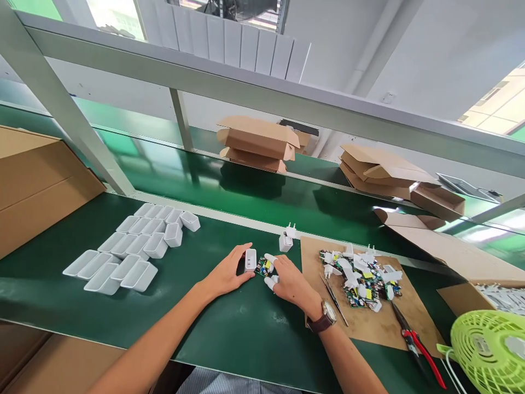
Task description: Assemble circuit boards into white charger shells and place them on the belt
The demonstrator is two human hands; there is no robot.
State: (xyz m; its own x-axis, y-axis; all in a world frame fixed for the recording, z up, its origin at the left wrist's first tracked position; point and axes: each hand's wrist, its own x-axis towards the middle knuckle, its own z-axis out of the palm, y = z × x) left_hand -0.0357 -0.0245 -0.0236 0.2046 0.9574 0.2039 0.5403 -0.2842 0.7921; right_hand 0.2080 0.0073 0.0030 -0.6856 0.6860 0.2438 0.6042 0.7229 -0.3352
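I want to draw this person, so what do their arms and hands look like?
Both forearms show no sleeves. The right hand has white covers on the thumb and a fingertip, and that wrist wears a round-faced watch with a dark brown strap. No watch or cover shows on the left hand.

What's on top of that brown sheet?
Circuit boards heaped with white plastic pieces, a slim tool and, partly, red-handled pliers. Whatever the boards cover is hidden.

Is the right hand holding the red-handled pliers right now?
No, the pliers lie partly on the brown cardboard sheet, while the right hand is at a small circuit board.
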